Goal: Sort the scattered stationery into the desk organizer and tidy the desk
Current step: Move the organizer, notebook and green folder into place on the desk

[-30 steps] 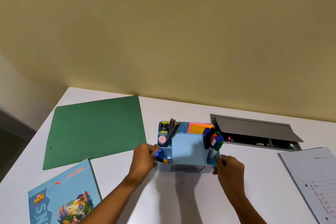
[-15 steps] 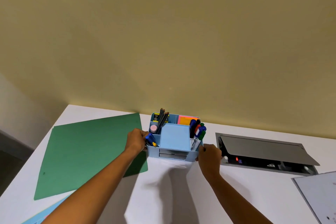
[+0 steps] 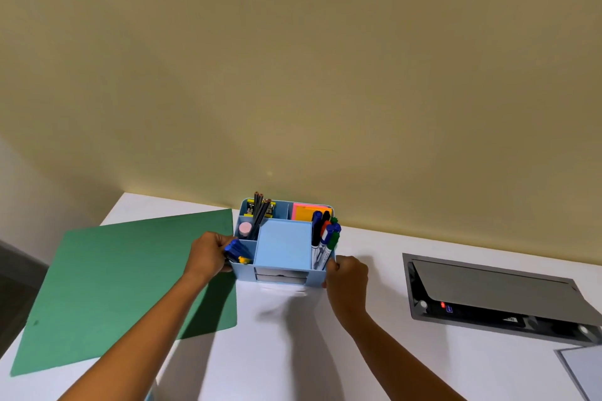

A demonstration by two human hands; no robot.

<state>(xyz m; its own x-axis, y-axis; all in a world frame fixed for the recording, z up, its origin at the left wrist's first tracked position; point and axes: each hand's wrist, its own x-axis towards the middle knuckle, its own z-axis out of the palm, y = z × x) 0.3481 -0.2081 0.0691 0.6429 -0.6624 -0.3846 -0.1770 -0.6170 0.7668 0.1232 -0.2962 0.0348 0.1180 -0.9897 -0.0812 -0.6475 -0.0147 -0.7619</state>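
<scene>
At nine o'clock a green sheet (image 3: 130, 286) lies flat on the white desk (image 3: 488, 368); my left hand (image 3: 208, 254) grips the left wall of the blue desk organizer (image 3: 283, 247), fingers curled beside its blue pens (image 3: 236, 252). The organizer stands at twelve o'clock near the wall, holding pencils (image 3: 260, 212), a pink eraser (image 3: 245, 228), sticky notes (image 3: 308, 212) and markers (image 3: 325, 238); my right hand (image 3: 347, 273) clasps its front right corner. At three o'clock a grey cable hatch (image 3: 488, 290) sits in the desk, lid raised.
</scene>
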